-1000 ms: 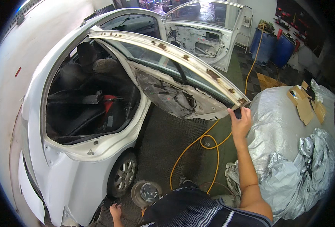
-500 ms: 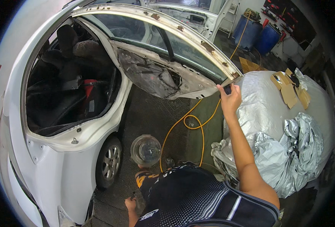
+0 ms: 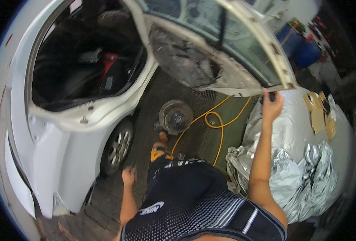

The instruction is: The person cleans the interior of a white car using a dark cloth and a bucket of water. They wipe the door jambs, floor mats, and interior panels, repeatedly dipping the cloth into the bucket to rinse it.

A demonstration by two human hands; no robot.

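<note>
The white car's door (image 3: 242, 76) stands swung out, its inner trim off and grey sheeting exposed. At the door's outer lower corner is my right hand (image 3: 271, 107), arm stretched out. Its fingers are closed round a small dark object (image 3: 272, 96), which I cannot name, and the thumb meets the door's edge. My left hand (image 3: 128, 177) hangs low near the rear wheel (image 3: 117, 148), its fingers curled. A thin dark tip shows at that hand, too blurred to identify. Near my foot sits a round, clear-looking tub (image 3: 176, 116).
A yellow hose (image 3: 221, 132) loops over the floor between the door and me. To the right, a silver cover (image 3: 294, 112) drapes a large shape, with crumpled silver sheeting (image 3: 314, 172) and opened cardboard (image 3: 317, 118) on it. Blue drums (image 3: 306, 54) stand at the back.
My view has shifted, so the door and tub appear further right and higher. My right hand stays by the door's corner. The left hand has come forward, away from my body.
</note>
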